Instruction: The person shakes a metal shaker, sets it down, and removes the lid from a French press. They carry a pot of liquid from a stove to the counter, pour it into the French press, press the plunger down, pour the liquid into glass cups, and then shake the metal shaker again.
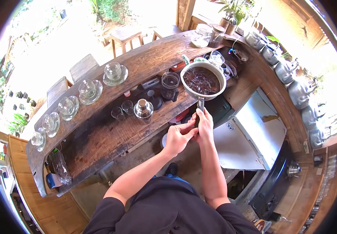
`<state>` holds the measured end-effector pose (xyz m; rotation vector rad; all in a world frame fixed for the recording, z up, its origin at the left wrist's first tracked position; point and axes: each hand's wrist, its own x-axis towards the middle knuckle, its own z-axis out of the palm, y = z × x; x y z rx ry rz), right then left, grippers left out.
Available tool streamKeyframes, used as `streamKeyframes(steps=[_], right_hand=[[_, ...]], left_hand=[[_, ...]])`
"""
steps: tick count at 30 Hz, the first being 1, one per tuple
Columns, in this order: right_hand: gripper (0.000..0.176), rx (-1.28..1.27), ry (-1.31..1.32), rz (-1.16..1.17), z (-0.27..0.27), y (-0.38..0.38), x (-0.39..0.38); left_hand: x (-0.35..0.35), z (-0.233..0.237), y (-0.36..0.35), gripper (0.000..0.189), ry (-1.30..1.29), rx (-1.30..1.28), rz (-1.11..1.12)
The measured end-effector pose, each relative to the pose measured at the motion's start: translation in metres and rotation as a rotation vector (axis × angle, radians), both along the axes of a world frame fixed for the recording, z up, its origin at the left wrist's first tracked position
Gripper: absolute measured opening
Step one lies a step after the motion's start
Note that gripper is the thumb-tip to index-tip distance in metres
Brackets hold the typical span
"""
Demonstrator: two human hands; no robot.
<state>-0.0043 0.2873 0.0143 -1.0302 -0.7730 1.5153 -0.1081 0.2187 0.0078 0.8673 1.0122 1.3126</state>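
A light metal saucepan with a long handle is held out over the far edge of the lower counter. Dark reddish-brown liquid with leafy-looking bits fills much of it. My right hand is closed around the dark handle. Just left of it, my left hand pinches at the handle's near end, its fingertips against my right hand; exactly what they grip is partly hidden. Beyond the left hand, a metal shaker stands on the lower counter beside two small glasses.
Several glass cups on saucers line the raised wooden bar. Glass jars stand at its far end. Several metal kettles sit along the right ledge. A white fridge-like cabinet is low on the right.
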Motion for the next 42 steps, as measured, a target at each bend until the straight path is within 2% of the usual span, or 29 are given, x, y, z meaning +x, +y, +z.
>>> streamKeyframes(steps=[13,30,42], right_hand=[[0.010,-0.028,0.023,-0.013,-0.003,0.016,-0.024],[0.008,0.000,-0.134,-0.068,-0.013,0.024,-0.048],[0.007,0.002,-0.149,-0.094,-0.012,0.025,-0.056]], left_hand=[[-0.024,0.005,0.014,0.037,-0.012,-0.097,-0.015],[-0.049,-0.001,0.020,0.034,-0.058,-0.137,-0.023],[-0.055,-0.003,0.023,0.033,-0.100,-0.157,-0.036]])
